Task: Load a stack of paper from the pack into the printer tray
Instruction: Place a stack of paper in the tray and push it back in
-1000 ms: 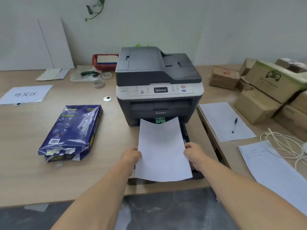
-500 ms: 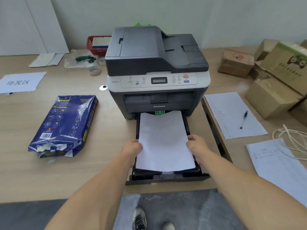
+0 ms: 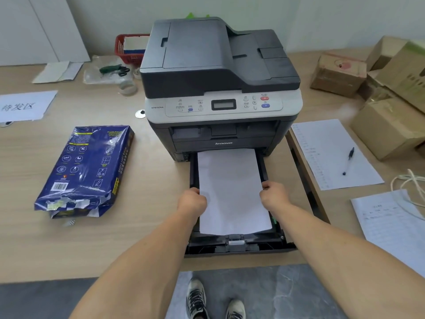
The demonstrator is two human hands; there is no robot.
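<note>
A white stack of paper [image 3: 231,192] lies inside the black pulled-out printer tray [image 3: 236,246], its far end under the grey printer [image 3: 220,84]. My left hand [image 3: 192,201] grips the stack's left edge and my right hand [image 3: 273,196] grips its right edge, both fists closed around the sides. The torn blue paper pack [image 3: 87,169] lies flat on the desk to the left of the printer.
Printed sheets [image 3: 331,153] with a black pen [image 3: 348,161] lie right of the printer, more sheets [image 3: 391,226] nearer. Cardboard boxes [image 3: 386,88] crowd the far right, with a coiled cable [image 3: 411,185]. A red basket [image 3: 130,48], scissors and a labelled sheet [image 3: 24,107] sit left.
The stack has gone from tilted above the tray down and forward into it. Both hands followed along its sides. My view has moved closer and more downward.
</note>
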